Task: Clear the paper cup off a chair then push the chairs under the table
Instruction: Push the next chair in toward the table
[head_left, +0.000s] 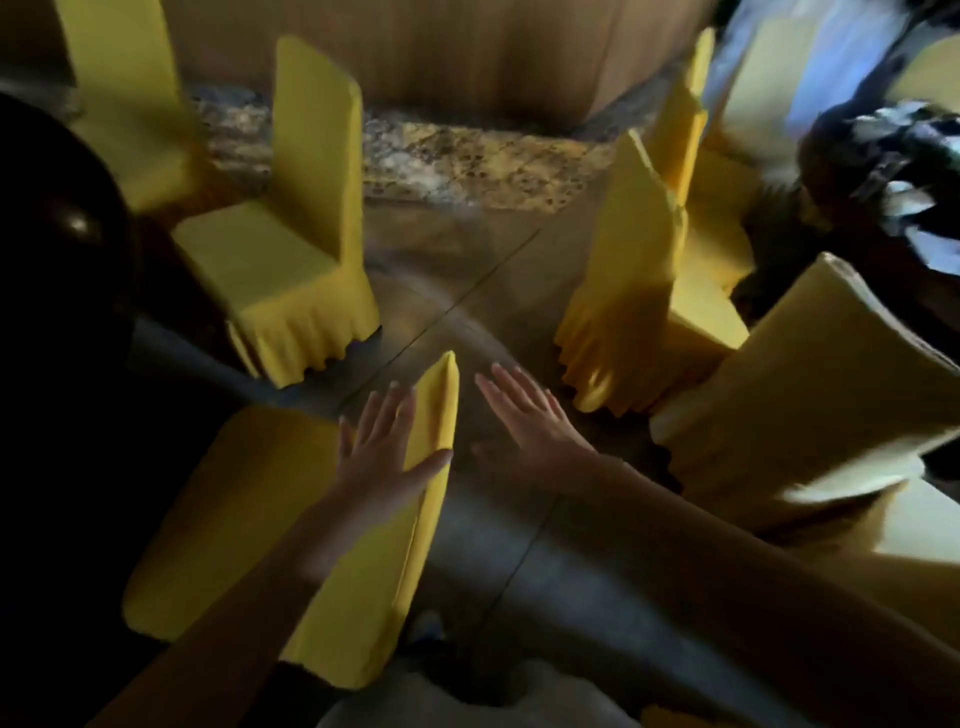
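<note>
Just below me stands a chair (260, 499) in a yellow cover, with its backrest (400, 519) on the right. My left hand (387, 447) lies flat against the top of that backrest, fingers spread, thumb on the far side. My right hand (524, 421) hovers open above the floor just right of the backrest, touching nothing. A second yellow-covered chair (291, 249) stands farther off on the left, beside a dark round table (62, 218). No paper cup shows anywhere. The frame is blurred by motion.
Two more yellow-covered chairs (639, 270) stand on the right, and another chair back (810, 384) is closer at the right edge. Grey tiled floor (467, 291) lies between the chair rows. A mottled stone strip (467, 161) and a wooden wall are beyond.
</note>
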